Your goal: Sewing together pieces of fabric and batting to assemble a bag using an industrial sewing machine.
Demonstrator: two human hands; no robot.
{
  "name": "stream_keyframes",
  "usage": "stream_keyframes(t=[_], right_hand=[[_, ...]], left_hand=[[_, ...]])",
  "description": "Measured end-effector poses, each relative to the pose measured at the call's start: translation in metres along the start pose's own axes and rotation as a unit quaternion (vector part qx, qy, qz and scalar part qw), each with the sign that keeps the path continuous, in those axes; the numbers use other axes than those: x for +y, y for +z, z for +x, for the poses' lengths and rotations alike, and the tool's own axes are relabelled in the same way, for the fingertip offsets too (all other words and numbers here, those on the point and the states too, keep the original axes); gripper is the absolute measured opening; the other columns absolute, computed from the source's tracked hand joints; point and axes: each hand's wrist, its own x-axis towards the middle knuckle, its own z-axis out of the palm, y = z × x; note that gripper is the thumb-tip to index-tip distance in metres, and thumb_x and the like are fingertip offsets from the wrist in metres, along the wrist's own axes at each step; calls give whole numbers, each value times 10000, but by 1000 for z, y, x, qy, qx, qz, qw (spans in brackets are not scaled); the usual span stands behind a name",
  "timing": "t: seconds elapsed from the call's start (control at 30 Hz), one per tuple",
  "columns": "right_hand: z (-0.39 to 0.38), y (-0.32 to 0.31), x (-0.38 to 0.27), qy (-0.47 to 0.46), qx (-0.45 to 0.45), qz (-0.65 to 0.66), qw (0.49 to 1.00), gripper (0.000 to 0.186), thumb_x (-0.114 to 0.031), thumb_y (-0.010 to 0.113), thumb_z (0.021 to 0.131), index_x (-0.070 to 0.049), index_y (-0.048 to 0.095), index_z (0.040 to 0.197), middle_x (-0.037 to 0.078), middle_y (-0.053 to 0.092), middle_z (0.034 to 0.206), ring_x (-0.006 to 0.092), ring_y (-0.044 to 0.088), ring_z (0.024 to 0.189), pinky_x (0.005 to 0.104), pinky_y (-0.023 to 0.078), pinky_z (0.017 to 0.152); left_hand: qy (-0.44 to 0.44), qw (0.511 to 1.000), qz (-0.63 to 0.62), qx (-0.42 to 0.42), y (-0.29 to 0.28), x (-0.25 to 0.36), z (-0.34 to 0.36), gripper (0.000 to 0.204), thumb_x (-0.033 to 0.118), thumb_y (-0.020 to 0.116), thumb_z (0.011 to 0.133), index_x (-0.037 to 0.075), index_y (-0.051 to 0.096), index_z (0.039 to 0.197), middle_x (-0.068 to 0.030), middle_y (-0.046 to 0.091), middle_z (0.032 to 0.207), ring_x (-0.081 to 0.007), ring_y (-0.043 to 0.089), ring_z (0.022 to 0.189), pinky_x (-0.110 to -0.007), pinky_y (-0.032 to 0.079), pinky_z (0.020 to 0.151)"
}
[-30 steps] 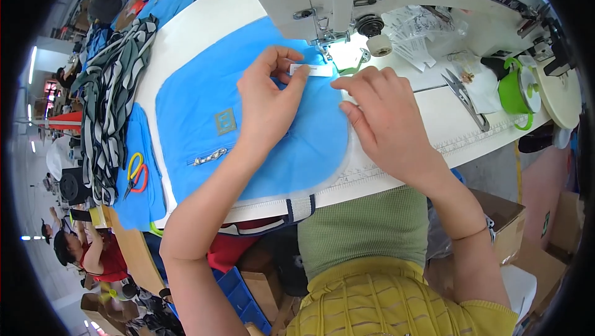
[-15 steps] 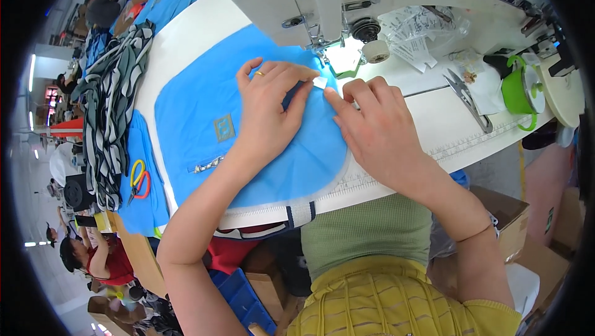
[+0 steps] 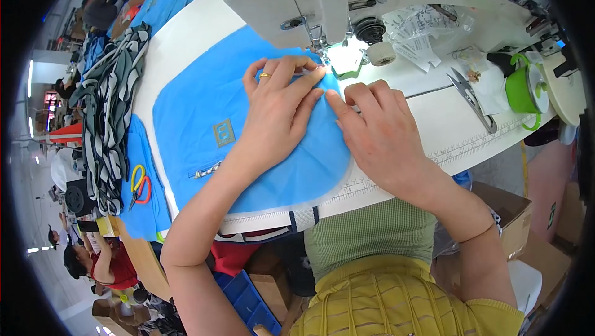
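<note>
A blue fabric panel [image 3: 186, 119] with a small square patch [image 3: 223, 132] and a zipper [image 3: 207, 171] lies under the white sewing machine [image 3: 279, 1]. My left hand [image 3: 273, 116] rests on it, forefinger pressed near the lit needle [image 3: 321, 51], thumb lower and apart; the white label seen earlier is mostly hidden there. My right hand [image 3: 381, 137] is open, its bent fingers on the panel's right edge, forefinger tip just below the needle area.
Striped straps [image 3: 111, 119] and red-yellow snips [image 3: 141, 184] lie left. Metal scissors [image 3: 471, 100], paper tags [image 3: 418, 51] and a green pot [image 3: 520, 94] stand or lie right. A co-worker in red [image 3: 118, 265] is at lower left; boxes [image 3: 508, 212] are lower right.
The white label between my left fingertips has gone largely under them at the needle. My left fingers have spread over the panel; my right hand has come slightly lower, touching the fabric.
</note>
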Motion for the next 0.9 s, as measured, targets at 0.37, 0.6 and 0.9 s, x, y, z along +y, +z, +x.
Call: stream_keyframes(t=[0.37, 0.6, 0.9], right_hand=[[-1, 0, 0, 0, 7, -1, 1000, 485, -64, 710, 822, -29, 662, 1303, 66, 593, 1109, 253, 568, 1018, 389, 473, 841], [-1, 0, -1, -1, 15, -5, 1000, 488, -51, 707, 804, -31, 670, 1290, 64, 595, 1110, 249, 568, 1019, 384, 474, 838], [0, 0, 0, 3, 21, 5, 1000, 488, -41, 706, 795, -33, 675, 1283, 60, 587, 1100, 250, 564, 1004, 383, 468, 823]], left_hand=[[-24, 999, -13, 17, 3, 4, -3, 308, 133, 726, 943, 49, 720, 1239, -40, 654, 1284, -238, 589, 1177, -440, 330, 1067], [-27, 1000, -11, 8, 2, 4, -3, 314, 135, 725, 944, 38, 720, 1243, -39, 645, 1288, -236, 585, 1177, -437, 330, 1066], [-23, 1000, -14, 9, 3, 2, -2, 324, 138, 739, 929, 36, 720, 1235, -44, 644, 1275, -222, 590, 1161, -409, 344, 1018]])
